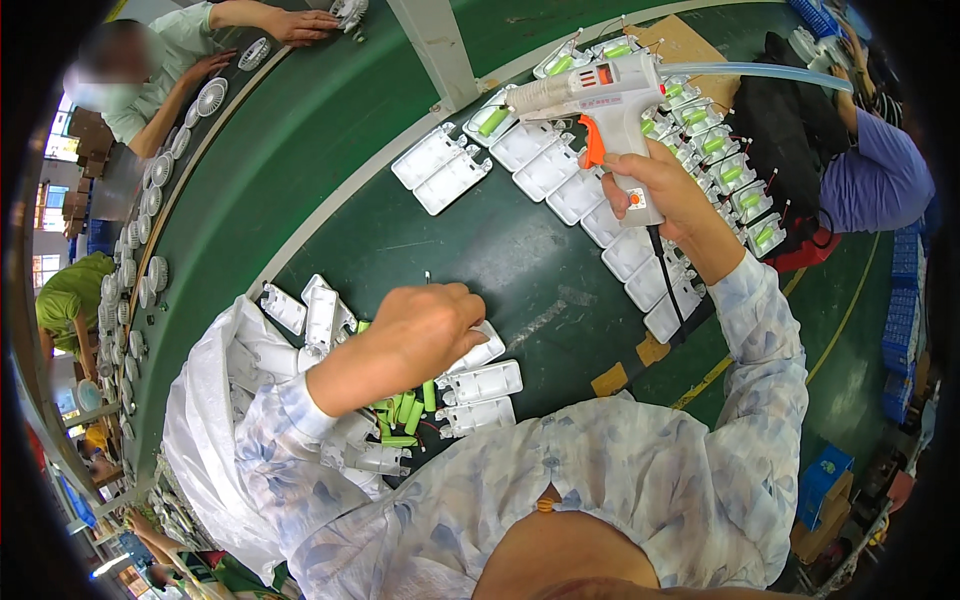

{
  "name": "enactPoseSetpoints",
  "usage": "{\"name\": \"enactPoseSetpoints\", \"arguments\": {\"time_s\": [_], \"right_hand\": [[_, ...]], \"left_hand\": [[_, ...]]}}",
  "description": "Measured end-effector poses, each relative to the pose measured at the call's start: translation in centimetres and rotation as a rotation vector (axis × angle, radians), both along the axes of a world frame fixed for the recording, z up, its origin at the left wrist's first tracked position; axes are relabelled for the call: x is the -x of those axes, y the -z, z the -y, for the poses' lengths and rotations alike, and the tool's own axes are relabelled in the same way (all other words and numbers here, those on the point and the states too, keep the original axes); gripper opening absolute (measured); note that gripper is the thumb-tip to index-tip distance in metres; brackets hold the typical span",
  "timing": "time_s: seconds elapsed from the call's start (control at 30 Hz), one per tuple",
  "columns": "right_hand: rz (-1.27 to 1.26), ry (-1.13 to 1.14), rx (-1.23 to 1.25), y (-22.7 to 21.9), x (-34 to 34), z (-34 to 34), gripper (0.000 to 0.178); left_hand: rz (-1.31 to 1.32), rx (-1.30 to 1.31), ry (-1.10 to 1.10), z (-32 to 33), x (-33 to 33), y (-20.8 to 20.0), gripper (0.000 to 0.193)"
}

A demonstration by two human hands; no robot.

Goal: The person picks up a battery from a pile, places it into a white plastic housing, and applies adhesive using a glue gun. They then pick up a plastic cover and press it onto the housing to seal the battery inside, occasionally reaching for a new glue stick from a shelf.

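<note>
Your right hand (668, 190) has the glue gun (620, 100) by its handle, above the white shell rows (546, 172); probably lightish and rigid, so good spot. Left hand (425, 325) is curled left of those rows, can't tell if it's holding anything.

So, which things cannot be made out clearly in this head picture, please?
In the head view:
Bare left hand: whether it grips anything; its own back hides most fingertips.
Bright-green cylinders: exact count; the left forearm and white plastic casings overlap the pile.
Whitish translucent plastic bag: full contents; its folds and the pale floral sleeve hide them.
</note>
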State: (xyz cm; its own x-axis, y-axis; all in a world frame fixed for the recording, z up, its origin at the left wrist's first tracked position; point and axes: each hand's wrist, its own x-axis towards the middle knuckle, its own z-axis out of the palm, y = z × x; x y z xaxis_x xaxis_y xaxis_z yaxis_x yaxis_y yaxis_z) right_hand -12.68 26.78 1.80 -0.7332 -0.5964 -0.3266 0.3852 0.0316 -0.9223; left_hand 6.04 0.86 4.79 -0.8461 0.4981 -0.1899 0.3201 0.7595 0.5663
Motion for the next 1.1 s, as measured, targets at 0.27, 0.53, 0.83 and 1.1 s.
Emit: {"name": "enactPoseSetpoints", "arguments": {"time_s": [0.27,0.53,0.83,1.1], "right_hand": [[-0.009,0.002,-0.026,-0.1,-0.2,-0.9,0.023],[-0.044,0.011,0.013,0.6,0.1,-1.3,0.024],[-0.061,0.033,0.017,1.0,-0.2,-0.2,0.030],[-0.054,0.024,-0.016,1.2,0.0,0.0,0.030]], "left_hand": [[-0.064,0.061,-0.071,0.1,-1.1,2.1,0.016],[-0.099,0.093,-0.454,6.7,-1.0,-0.5,0.013],[0.019,0.137,-0.531,7.8,-3.3,0.9,0.018],[0.084,0.132,-0.504,7.7,-3.9,0.8,0.017]]}}
